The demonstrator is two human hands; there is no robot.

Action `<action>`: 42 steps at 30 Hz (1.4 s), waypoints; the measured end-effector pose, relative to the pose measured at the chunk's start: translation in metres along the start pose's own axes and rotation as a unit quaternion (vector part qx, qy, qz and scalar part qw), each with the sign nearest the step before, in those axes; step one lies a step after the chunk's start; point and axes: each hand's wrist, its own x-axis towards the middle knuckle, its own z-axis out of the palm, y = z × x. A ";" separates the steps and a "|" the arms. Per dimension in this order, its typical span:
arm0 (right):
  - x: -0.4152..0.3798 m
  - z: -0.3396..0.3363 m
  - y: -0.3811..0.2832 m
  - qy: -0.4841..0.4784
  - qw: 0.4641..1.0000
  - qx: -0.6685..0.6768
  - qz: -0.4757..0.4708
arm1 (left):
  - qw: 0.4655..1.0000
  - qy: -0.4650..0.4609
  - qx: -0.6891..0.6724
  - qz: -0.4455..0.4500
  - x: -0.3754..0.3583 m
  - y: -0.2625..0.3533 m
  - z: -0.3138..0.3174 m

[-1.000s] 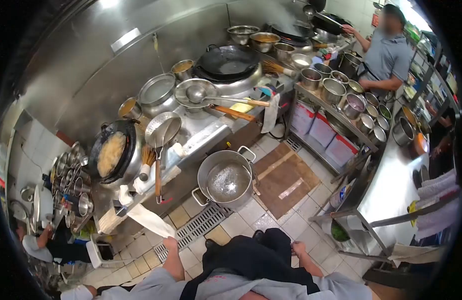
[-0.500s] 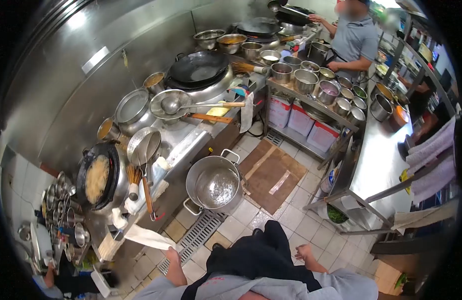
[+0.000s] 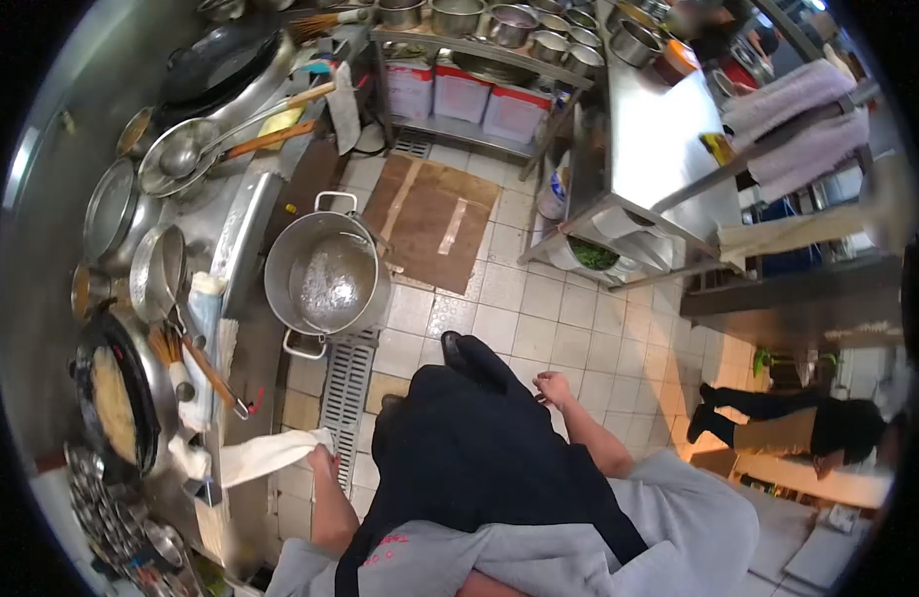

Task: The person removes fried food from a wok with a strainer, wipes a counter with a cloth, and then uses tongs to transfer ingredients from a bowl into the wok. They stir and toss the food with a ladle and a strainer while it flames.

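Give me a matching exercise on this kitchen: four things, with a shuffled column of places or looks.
1. White cloth
2. Large pot
3. Cardboard
4. Green leaves

A. Below the metal table
B. Flat on the tiled floor
C. In the left hand
D. Grey, round, two handles

Pairs: 1-C, 2-D, 3-B, 4-A

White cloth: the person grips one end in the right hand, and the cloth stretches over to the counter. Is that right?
Not quite: the head view shows the left hand gripping the white cloth, not the right hand. The cloth does stretch to the counter.
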 end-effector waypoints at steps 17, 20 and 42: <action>-0.028 0.019 0.060 -0.012 0.985 -0.165 -0.049 | 0.993 -0.090 -0.039 0.062 0.006 0.018 -0.003; 0.003 0.034 0.063 0.039 0.972 -0.201 -0.113 | 0.978 -0.081 0.140 0.130 0.000 0.022 -0.015; 0.027 -0.040 0.017 -0.020 0.999 -0.029 0.027 | 0.987 0.090 -0.129 -0.021 -0.076 0.032 0.027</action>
